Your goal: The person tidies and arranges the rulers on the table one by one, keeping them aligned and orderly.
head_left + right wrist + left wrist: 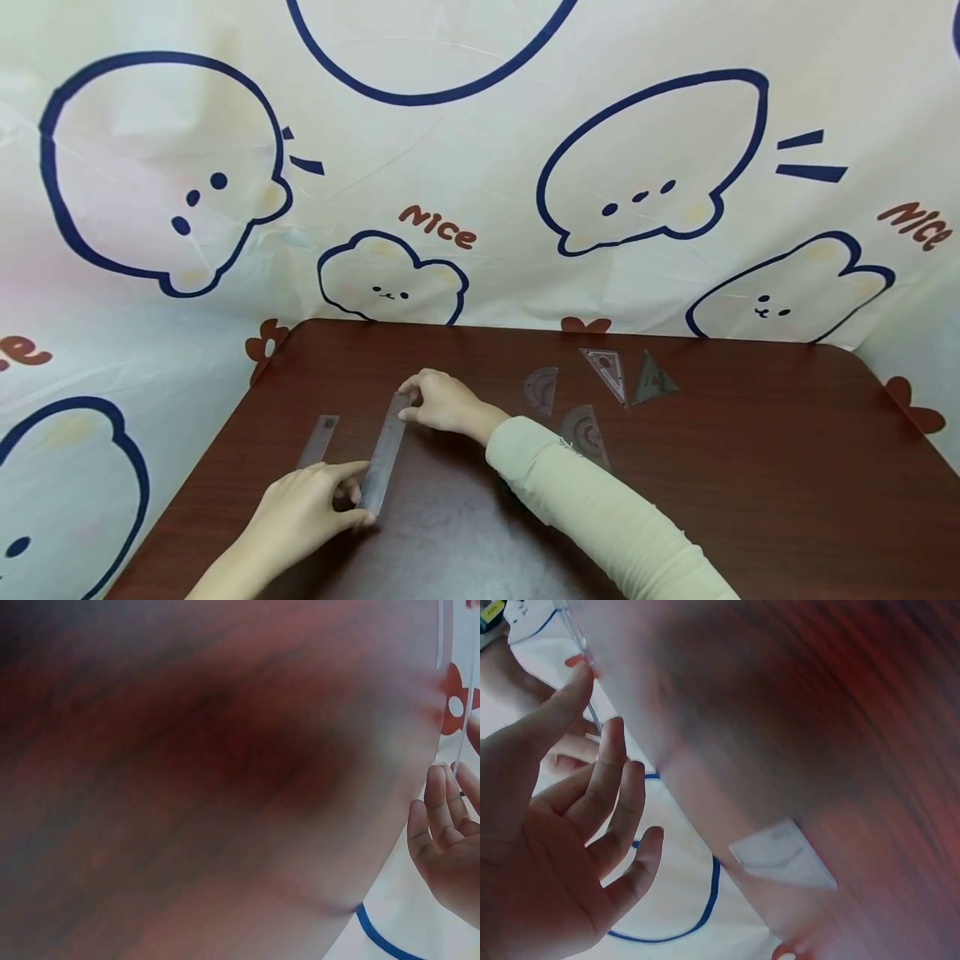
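Observation:
A clear ruler (pixel 386 454) slants between both hands in the head view. My left hand (pixel 303 508) pinches its near end between thumb and fingers, and my right hand (pixel 447 402) pinches its far end. In the left wrist view, the left hand (pixel 570 825) has its thumb at the ruler's edge and its other fingers spread. The right wrist view shows one hand (pixel 454 832) at the right side, by the ruler's clear edge (pixel 466 690). A second clear ruler (pixel 318 440) lies left of the held one, partly hidden behind the left hand.
On the brown table (pixel 750 467), right of the hands, lie a small protractor (pixel 542 390), a larger protractor (pixel 587 433) partly behind the right sleeve (pixel 600 508), a clear set square (pixel 609 373) and a darker set square (pixel 653 382). A patterned cloth (pixel 502 167) stands behind.

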`<state>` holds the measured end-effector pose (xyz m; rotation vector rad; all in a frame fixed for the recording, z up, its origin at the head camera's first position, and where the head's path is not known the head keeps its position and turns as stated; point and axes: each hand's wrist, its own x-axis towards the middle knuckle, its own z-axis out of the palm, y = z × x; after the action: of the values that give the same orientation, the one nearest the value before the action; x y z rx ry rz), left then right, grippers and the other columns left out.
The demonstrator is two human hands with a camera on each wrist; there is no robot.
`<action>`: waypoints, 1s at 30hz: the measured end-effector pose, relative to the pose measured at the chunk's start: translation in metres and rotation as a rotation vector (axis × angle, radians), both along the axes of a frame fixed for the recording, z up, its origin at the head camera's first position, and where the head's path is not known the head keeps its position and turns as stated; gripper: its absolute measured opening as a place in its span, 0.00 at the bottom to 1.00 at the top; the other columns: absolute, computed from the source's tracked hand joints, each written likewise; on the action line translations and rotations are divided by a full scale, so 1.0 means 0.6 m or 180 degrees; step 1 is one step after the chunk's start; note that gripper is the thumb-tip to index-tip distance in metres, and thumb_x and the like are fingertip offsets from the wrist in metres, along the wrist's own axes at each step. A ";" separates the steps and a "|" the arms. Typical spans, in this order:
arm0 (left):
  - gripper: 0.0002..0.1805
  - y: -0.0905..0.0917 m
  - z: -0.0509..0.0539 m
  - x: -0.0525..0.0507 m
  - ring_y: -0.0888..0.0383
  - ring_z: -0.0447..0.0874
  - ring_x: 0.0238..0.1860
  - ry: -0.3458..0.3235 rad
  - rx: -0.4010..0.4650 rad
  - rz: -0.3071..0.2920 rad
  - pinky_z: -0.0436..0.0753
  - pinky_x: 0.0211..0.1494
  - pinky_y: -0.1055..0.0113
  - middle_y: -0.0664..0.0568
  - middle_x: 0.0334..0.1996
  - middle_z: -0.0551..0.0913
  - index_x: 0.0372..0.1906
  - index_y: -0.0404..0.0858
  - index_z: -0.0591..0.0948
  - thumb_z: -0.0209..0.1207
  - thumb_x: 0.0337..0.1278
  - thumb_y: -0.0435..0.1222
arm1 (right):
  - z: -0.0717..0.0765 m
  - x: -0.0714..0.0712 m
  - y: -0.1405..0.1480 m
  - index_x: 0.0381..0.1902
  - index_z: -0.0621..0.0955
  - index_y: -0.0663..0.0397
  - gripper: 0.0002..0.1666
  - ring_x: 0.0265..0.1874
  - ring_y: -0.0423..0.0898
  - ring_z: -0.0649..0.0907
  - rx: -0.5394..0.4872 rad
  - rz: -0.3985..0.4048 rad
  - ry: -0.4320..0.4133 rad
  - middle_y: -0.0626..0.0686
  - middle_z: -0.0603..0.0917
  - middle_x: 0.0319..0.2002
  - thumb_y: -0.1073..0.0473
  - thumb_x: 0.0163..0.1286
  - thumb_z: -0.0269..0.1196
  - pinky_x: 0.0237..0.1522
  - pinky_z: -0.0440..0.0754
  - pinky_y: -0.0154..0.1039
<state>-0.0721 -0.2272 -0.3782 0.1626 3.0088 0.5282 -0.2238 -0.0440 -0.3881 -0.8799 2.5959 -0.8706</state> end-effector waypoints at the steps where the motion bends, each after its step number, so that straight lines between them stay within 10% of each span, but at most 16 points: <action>1: 0.33 -0.004 0.000 0.002 0.71 0.66 0.21 -0.0015 -0.0011 0.0002 0.69 0.29 0.67 0.75 0.24 0.74 0.55 0.47 0.84 0.76 0.38 0.53 | -0.002 0.002 -0.002 0.58 0.82 0.50 0.22 0.39 0.38 0.77 0.0006 0.0009 -0.0001 0.44 0.78 0.41 0.51 0.68 0.68 0.42 0.75 0.32; 30: 0.35 -0.063 -0.018 0.024 0.67 0.70 0.27 -0.0269 -0.0425 0.0013 0.72 0.31 0.62 0.71 0.25 0.76 0.53 0.44 0.84 0.76 0.36 0.55 | -0.026 0.042 -0.074 0.63 0.79 0.46 0.29 0.35 0.34 0.76 0.0339 0.0071 0.0223 0.42 0.78 0.43 0.49 0.65 0.70 0.37 0.74 0.29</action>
<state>-0.0580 -0.2650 -0.3887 0.1218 2.9495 0.3243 -0.1983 -0.0883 -0.4038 -0.9234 2.6588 -0.7002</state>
